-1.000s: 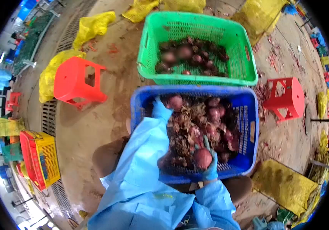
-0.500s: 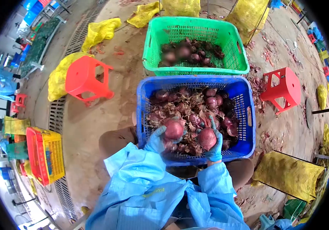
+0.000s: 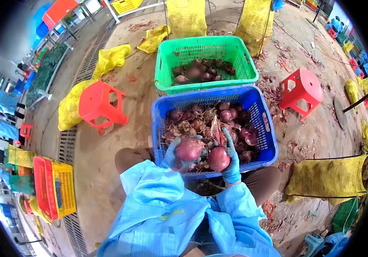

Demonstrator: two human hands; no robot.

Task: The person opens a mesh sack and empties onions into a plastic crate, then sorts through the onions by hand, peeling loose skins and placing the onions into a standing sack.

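Over the near edge of a blue crate (image 3: 267, 147), my left hand (image 3: 170, 153) in a blue-green glove is wrapped round a large red onion (image 3: 190, 149). Beside it my right hand (image 3: 232, 165), gloved too, grips a second red onion (image 3: 219, 159) with loose papery skin (image 3: 216, 129) rising above it. The two onions are close together. Below them the blue crate holds more red onions (image 3: 225, 115) and heaps of dry brown skins (image 3: 184, 128). The undersides of both held onions are hidden.
Behind the blue crate stands a green crate (image 3: 209, 89) with dark onions. Red stools stand left (image 3: 99, 105) and right (image 3: 302, 92). Yellow mesh sacks (image 3: 327, 177) lie around. A red and yellow crate pair (image 3: 55, 188) is at the far left. Onion skins litter the floor.
My left hand has come from the crate's far left back toward me and now holds an onion near the right one. The view has tilted up, showing more of the floor beyond.
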